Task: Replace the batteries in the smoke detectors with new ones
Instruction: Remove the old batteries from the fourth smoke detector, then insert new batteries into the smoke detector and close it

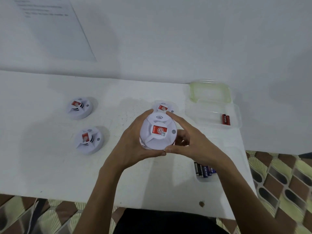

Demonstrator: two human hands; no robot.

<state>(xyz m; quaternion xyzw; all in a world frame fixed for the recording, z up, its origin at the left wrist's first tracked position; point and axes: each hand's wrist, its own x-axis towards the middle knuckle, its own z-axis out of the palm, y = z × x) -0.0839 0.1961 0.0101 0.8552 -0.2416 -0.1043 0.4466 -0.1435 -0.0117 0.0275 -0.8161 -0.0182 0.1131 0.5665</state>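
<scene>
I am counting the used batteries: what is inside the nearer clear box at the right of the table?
Two red batteries lie side by side at the right end of the clear box. The remainder of its floor looks bare; nothing covers the inside.

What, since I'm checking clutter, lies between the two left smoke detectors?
Only bare white table, between far smoke detector and near smoke detector; head view.

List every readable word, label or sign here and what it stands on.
"S" in a circle, seemingly: red label on the held smoke detector; small print blurred.
Arc sign: moulded on its top.
Wall sheet, red batteries, blue batteries: print unreadable.
</scene>
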